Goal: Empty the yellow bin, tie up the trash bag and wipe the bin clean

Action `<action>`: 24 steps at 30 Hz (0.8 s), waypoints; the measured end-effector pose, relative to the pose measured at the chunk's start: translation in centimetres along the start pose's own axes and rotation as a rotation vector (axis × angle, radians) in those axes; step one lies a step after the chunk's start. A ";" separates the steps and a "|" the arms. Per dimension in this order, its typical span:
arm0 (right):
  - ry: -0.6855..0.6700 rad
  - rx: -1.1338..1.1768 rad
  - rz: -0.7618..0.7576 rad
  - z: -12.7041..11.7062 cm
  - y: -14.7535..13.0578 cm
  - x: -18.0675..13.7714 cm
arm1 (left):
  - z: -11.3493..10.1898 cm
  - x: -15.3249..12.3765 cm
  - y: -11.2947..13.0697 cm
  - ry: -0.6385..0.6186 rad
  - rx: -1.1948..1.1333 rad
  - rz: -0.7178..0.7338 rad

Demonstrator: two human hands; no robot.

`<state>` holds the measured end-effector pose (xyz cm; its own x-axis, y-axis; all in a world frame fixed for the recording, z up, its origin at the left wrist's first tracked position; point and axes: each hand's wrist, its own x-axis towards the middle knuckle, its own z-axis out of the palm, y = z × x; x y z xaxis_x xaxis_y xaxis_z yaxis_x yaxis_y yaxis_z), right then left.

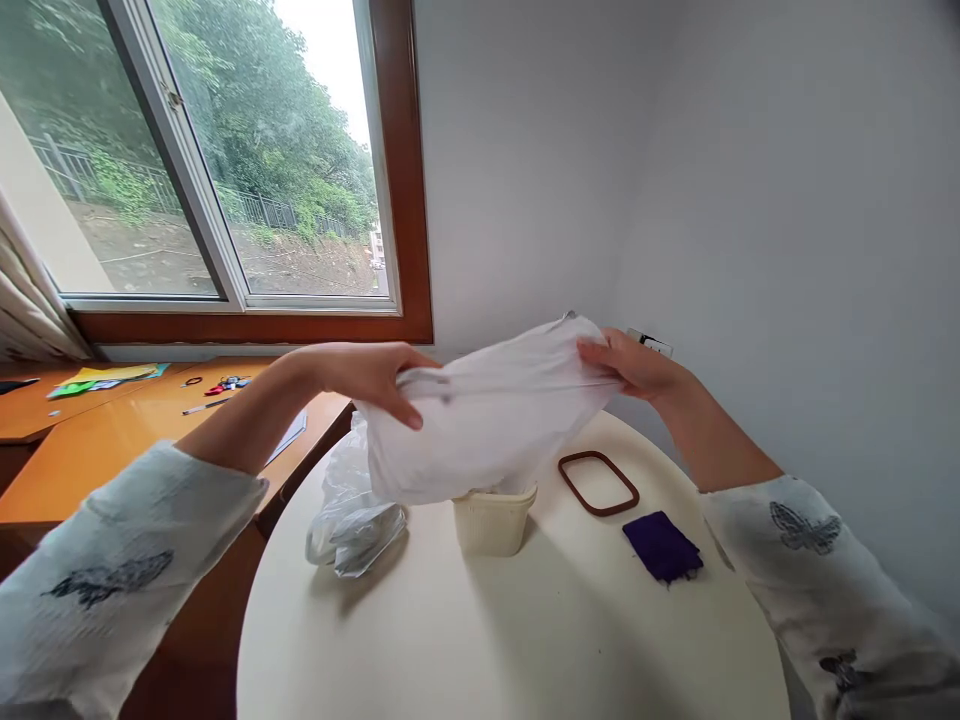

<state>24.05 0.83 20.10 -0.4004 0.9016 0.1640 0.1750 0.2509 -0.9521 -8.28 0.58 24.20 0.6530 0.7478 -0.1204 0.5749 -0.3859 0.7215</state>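
A thin white cloth (499,410) is stretched in the air between my two hands, above the round table. My left hand (375,378) grips its left end, thumb on the near side. At the other end, my right hand (630,362) pinches the upper right corner. Below the cloth stands a cream plastic container (491,525), its top partly covered from view. A brown rounded rectangular frame (598,484) lies on the table to the right, with a folded dark purple cloth (663,546) near it.
A crumpled white plastic bag (356,525) sits on the left of the round white table (420,640). Beyond it, a wooden desk (127,450) holds papers (112,375), a pen (206,406) and small red items (227,384). A wall outlet (651,343) is behind my right hand.
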 end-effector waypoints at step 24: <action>-0.235 -0.758 0.362 4.7 8.5 -5.3 | 12.0 -1.4 -8.8 -0.081 0.362 -0.298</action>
<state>23.40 -3.45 9.96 -0.3651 0.8961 -0.2523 0.8454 0.2056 -0.4930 -8.36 -3.55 9.87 0.4616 0.8153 -0.3495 0.8684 -0.3350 0.3655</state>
